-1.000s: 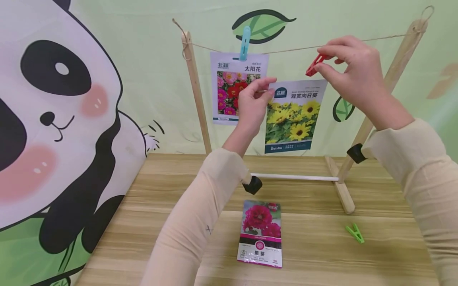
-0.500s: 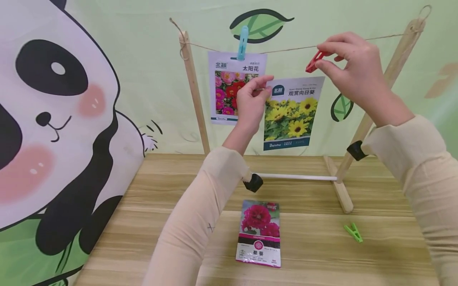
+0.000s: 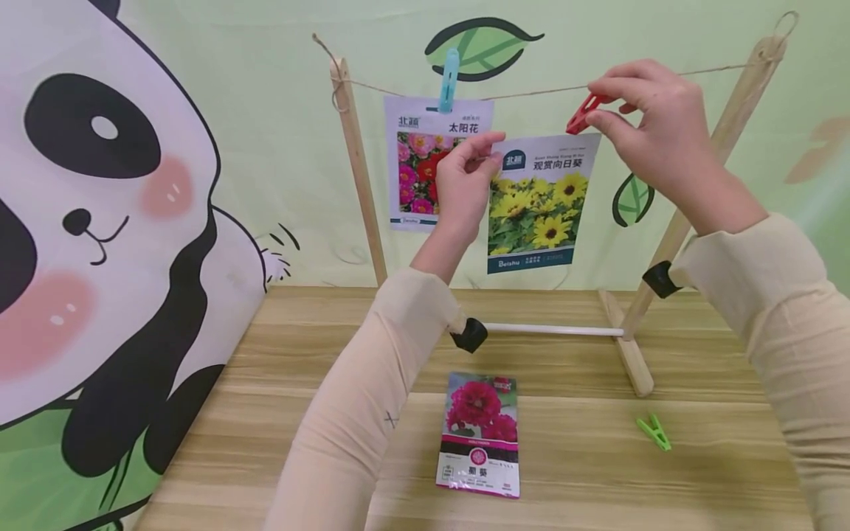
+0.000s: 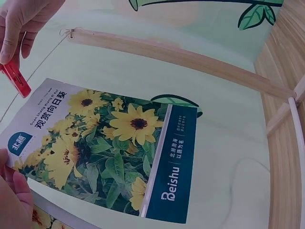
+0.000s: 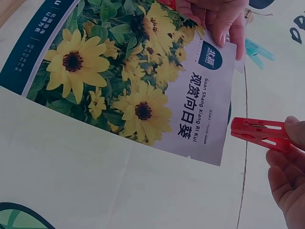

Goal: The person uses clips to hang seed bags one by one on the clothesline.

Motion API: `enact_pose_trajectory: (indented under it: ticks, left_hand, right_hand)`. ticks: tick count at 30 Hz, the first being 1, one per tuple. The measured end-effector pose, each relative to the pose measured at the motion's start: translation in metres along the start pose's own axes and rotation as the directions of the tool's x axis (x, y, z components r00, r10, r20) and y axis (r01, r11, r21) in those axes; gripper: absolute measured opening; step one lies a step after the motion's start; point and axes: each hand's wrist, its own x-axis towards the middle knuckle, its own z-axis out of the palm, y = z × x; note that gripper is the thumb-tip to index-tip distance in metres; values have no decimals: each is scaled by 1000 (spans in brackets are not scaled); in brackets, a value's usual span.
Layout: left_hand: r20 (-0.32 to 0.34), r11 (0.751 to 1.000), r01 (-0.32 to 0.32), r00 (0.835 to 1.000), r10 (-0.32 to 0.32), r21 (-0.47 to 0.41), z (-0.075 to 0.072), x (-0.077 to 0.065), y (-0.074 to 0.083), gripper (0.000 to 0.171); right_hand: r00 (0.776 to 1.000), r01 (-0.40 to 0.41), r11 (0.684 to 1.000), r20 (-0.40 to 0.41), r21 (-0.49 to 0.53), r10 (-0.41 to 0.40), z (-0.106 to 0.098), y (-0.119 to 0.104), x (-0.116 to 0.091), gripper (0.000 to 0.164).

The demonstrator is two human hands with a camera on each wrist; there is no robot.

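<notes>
Wood-grained tabletop (image 3: 578, 464) fills the lower part of our head view, and two cream sleeves (image 3: 348, 409) reach out over it. Nearest to us on the wood, a magenta-flower packet (image 3: 478, 439) lies flat, with a green clip (image 3: 654, 432) well apart to its right. Behind these, a white rod (image 3: 554, 329) runs low to the foot of the right wooden post (image 3: 744, 103).

Above the rod, our left hand (image 3: 462, 181) pinches the sunflower packet (image 3: 539, 203) by its upper left corner, holding it slightly tilted, clear of the table. Our right hand (image 3: 657, 133) grips a red clip (image 3: 581, 115) between thumb and fingers. From the right wrist we see that clip just beside the packet's top edge, apart from it; whether it touches the cord (image 3: 531, 94) we cannot tell.

Beyond our left hand, a blue clip (image 3: 448, 80) fastens a pink-and-red-flower packet (image 3: 415, 173) to the cord, which is strung between the right post and the left wooden post (image 3: 361, 177). Farthest off hangs a pale green backdrop (image 3: 292, 147) printed with a panda (image 3: 126, 243) and leaves.
</notes>
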Motion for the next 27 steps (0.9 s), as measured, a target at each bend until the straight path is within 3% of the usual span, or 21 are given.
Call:
enact_pose_trajectory:
  ticks: [27]
  left_hand:
    - [-11,999,-36,999,37,7,3,3,10,22]
  right_hand:
    - [1000,0,999,7,-36,0,-5,-4,5,29]
